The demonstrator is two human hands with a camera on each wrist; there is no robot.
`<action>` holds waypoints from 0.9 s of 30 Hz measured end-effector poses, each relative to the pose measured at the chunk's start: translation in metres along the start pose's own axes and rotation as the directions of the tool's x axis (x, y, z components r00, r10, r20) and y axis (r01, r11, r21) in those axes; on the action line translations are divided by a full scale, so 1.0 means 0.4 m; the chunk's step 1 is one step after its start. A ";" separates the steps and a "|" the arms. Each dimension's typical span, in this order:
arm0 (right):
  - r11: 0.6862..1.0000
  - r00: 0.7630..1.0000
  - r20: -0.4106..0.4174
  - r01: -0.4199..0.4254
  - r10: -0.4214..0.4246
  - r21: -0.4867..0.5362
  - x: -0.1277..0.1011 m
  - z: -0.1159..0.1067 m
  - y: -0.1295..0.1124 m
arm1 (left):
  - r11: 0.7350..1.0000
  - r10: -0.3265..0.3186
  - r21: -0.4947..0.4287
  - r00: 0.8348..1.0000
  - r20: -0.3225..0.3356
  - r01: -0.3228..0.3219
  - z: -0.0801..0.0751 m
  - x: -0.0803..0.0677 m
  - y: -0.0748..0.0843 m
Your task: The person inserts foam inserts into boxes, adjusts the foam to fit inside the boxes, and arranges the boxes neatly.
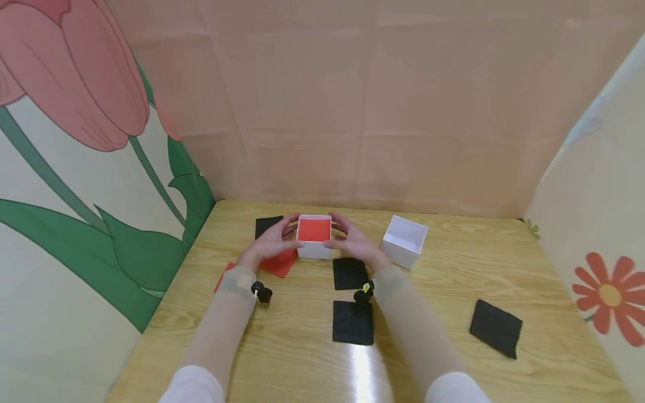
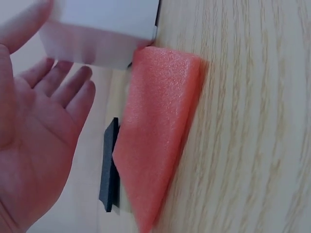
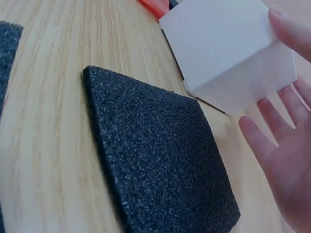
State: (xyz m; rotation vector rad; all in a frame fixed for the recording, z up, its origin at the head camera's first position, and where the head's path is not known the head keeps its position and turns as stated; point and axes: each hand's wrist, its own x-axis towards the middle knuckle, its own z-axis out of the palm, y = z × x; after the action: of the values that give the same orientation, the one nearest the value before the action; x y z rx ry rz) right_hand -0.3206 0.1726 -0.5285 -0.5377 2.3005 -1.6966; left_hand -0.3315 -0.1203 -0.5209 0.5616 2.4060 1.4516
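A white square box stands on the wooden table near the back, between the two hands. Its open top shows a red foam sheet inside. On the box's left side my left hand grips it, thumb at the near corner and fingers along the side. My right hand holds the opposite side in the same way. By the left hand lie a red foam piece and a black foam piece, partly hidden. Close to the box's near right, a thick black foam square lies flat.
A second white box, open at the top, stands to the right. One black square lies between the forearms, and another black piece lies far right. Another red piece shows beside the left wrist. A draped wall rises behind the table.
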 end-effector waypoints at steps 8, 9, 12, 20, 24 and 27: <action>1.000 1.000 0.009 0.020 -0.020 0.006 0.009 0.001 0.017 | 0.978 0.042 0.204 0.999 0.004 -0.042 -0.030 -0.031 -0.001; 1.000 1.000 0.011 0.022 -0.022 0.008 0.009 0.000 0.018 | 0.972 0.047 0.229 0.999 0.000 -0.046 -0.035 -0.040 -0.003; 1.000 1.000 0.008 0.021 -0.021 0.011 0.008 -0.004 0.023 | 0.950 0.057 0.309 0.998 -0.004 -0.054 -0.053 -0.069 -0.010; 0.999 1.000 0.006 -0.012 0.012 0.041 0.007 -0.010 0.038 | 0.887 0.002 0.459 0.994 0.109 -0.052 -0.070 -0.121 -0.032; 0.999 1.000 0.020 -0.013 0.012 0.034 0.009 -0.008 0.038 | 0.850 -0.023 0.523 0.988 0.151 -0.060 -0.067 -0.124 -0.044; 1.000 1.000 0.022 -0.008 0.008 0.023 0.007 -0.008 0.034 | 0.829 -0.044 0.556 0.984 0.172 -0.061 -0.061 -0.118 -0.049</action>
State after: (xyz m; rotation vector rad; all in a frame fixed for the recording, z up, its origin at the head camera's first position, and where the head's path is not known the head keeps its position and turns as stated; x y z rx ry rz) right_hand -0.3266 0.1777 -0.5404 -0.5391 2.2622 -1.7032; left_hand -0.3036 -0.1694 -0.5253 0.7874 2.6648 0.6271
